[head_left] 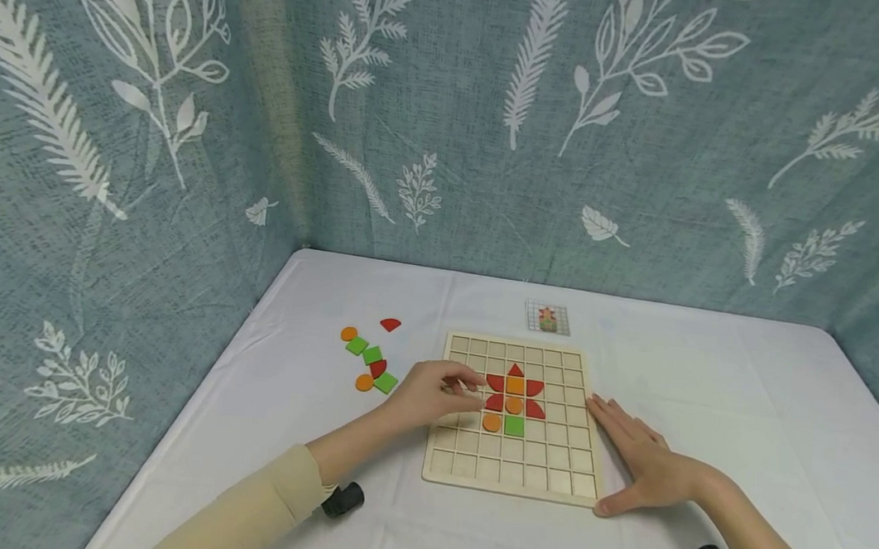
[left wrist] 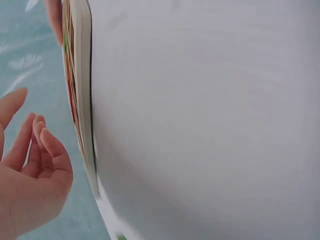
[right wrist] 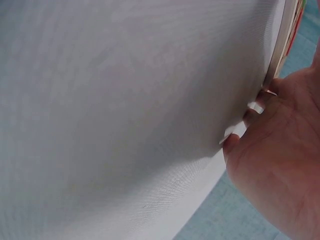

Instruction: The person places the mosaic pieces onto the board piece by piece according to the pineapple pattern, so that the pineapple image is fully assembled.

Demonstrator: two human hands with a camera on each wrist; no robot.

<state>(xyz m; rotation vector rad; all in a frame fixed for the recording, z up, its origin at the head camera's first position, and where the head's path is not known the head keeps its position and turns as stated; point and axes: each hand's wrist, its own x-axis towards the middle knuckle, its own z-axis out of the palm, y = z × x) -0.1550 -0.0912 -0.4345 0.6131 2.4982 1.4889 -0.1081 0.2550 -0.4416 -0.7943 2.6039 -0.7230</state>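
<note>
A wooden grid board [head_left: 548, 471] lies on the white tablecloth. On it sit a red triangle [head_left: 516, 370], an orange square [head_left: 515, 385], red petal pieces [head_left: 535, 388], two orange circles [head_left: 491, 422] and a green square [head_left: 514, 426]. My left hand [head_left: 441, 395] hovers over the board's left part, fingers loosely bent beside the left red petals [head_left: 495, 383], holding nothing. In the left wrist view the left hand [left wrist: 35, 170] is relaxed next to the board's edge [left wrist: 82, 90]. My right hand [head_left: 635, 455] lies flat against the board's right side, thumb at the front corner; right hand [right wrist: 280, 165] meets the board edge [right wrist: 282, 45].
Loose pieces lie left of the board: an orange circle [head_left: 348, 334], green squares [head_left: 385, 382], a red fan piece [head_left: 390, 324]. A small pattern card [head_left: 547, 317] lies behind the board. Leaf-print curtains enclose the table's back and left.
</note>
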